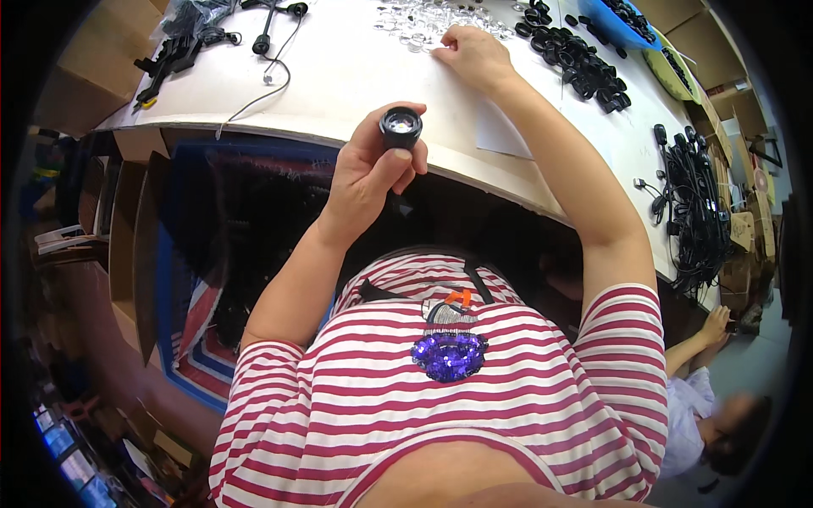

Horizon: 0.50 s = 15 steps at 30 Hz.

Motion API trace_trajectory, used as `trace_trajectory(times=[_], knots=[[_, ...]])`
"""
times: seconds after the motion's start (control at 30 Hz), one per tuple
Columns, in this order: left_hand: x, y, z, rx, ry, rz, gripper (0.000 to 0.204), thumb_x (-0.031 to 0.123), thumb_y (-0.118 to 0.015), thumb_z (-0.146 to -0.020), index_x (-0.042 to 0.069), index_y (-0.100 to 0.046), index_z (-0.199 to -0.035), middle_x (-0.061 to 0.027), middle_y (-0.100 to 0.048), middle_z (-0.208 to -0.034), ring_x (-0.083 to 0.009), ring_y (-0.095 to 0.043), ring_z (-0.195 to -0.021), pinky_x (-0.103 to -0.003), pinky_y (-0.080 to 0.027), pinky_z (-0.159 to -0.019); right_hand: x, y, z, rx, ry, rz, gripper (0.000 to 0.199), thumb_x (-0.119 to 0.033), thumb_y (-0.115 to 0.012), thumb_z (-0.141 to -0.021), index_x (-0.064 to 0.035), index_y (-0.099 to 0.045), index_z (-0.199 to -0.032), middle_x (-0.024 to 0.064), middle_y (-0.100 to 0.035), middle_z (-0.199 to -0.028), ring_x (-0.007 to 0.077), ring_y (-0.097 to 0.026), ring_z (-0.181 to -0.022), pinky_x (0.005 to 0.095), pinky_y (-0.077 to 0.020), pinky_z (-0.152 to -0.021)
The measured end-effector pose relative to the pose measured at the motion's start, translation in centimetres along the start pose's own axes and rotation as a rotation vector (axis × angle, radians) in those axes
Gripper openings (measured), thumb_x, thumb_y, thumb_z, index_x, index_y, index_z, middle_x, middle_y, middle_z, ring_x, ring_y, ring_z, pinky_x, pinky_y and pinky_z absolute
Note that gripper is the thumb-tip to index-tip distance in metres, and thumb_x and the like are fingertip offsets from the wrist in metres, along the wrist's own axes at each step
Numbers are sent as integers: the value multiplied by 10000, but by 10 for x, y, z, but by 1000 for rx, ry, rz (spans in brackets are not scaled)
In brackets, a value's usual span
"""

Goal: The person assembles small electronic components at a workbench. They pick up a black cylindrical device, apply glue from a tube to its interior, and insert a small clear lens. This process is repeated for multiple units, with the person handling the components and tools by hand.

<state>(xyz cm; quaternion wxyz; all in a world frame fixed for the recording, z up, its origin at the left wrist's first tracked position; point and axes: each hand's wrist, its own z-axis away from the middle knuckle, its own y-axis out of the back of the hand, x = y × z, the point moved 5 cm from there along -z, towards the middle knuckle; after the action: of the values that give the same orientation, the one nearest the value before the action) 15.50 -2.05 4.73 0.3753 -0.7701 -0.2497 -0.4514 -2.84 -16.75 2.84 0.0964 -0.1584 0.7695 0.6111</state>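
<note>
My left hand [373,167] is closed round a short black cylinder [390,118], held above the near edge of the table with its open round end turned up. Inside that end sits something clear and shiny, like a lens. My right hand [478,57] reaches across the table to a spread of small clear lens-like discs [417,19]. Its thumb and forefinger are pinched together at the near right side of the discs. Whatever lies between those fingertips is too small to make out.
Black rings [584,74] lie right of my right hand, beside a blue tray [616,24] and a yellow-green bowl [669,74]. Bundled black cables [694,203] are at the far right. A thin cable [284,76] crosses the table's left part. Another person's hand [716,326] shows at right.
</note>
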Motion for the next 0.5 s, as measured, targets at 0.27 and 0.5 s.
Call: trace_trajectory(times=[0.27, 0.5], knots=[[-17, -2, -4, 37, 20, -2, 480, 313, -529, -894, 4, -415, -1243, -10, -518, -687, -40, -344, -555, -167, -265, -512, -2, 32, 35, 83, 111, 51, 198, -301, -568, -817, -147, -663, -897, 41, -650, -827, 223, -617, -785, 338, -466, -710], [-27, -7, 2, 5, 86, -7, 481, 314, -577, -865, 2, -455, -1212, 17, -474, -643, -47, -345, -562, -174, -269, -520, 0, 66, 119, 142, 397, 438, 96, -214, -595, -794, -155, -665, -823, -11, -632, -759, 173, -612, -718, 300, -440, -658]])
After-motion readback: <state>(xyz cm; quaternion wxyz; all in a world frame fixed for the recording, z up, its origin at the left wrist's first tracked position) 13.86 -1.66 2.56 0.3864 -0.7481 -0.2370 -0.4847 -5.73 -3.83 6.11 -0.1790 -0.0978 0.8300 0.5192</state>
